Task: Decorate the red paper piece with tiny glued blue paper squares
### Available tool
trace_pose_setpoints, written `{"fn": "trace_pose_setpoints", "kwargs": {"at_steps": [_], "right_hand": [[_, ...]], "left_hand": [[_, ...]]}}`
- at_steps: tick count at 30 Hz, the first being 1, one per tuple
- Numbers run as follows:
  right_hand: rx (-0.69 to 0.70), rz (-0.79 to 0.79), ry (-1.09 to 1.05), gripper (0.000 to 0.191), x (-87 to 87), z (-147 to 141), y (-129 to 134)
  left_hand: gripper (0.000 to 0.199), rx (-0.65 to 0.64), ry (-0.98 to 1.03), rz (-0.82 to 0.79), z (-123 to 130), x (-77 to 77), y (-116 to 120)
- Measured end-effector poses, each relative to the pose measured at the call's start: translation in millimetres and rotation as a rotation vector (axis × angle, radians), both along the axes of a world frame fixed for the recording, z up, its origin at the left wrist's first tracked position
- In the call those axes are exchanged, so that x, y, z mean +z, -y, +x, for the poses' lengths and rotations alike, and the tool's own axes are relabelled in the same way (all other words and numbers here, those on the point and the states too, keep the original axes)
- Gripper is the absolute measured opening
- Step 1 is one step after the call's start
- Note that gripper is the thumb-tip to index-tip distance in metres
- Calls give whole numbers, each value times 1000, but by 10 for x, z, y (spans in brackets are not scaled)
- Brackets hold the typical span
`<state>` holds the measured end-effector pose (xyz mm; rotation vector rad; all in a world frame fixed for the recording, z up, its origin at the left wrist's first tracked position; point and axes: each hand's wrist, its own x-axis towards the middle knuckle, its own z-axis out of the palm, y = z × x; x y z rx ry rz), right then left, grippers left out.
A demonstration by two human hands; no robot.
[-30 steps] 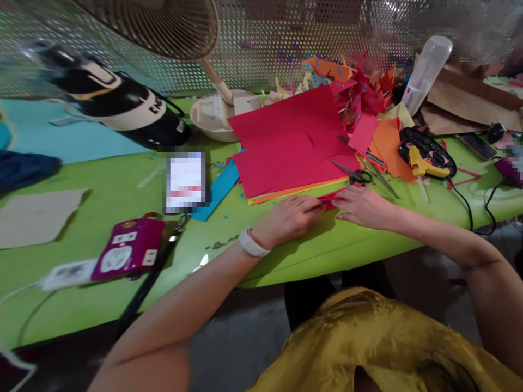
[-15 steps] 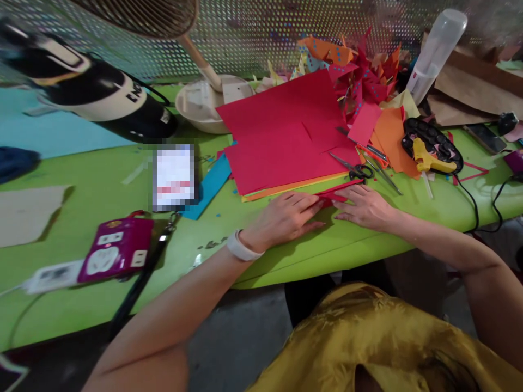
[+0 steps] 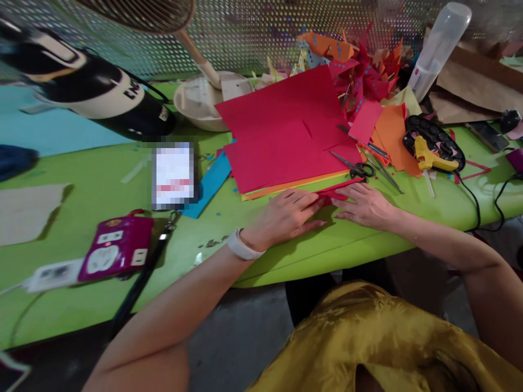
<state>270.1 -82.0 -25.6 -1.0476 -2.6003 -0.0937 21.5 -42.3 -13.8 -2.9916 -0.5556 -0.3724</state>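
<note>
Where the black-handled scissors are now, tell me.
In the head view, right of centre: the black-handled scissors lie just beyond the right hand, partly over the red sheets.

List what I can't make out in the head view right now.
Head view: red paper strip, partly hidden by the left hand and right hand.
Head view: yellow and orange sheets, mostly covered by the red sheets.
Head view: fan, cut off by the top edge.
Head view: print on the card, lost to pixelation.
</note>
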Motion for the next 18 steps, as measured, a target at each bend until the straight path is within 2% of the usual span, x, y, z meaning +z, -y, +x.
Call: {"fn": "trace_pose_setpoints", "kwargs": {"at_steps": [6, 18], "right_hand": [[25, 30, 2, 37, -24, 6, 1], [16, 26, 45, 36, -26, -4, 10]], "left_hand": [[48, 2, 40, -78, 0, -10, -5], [46, -26, 22, 15, -14, -32, -24]]}}
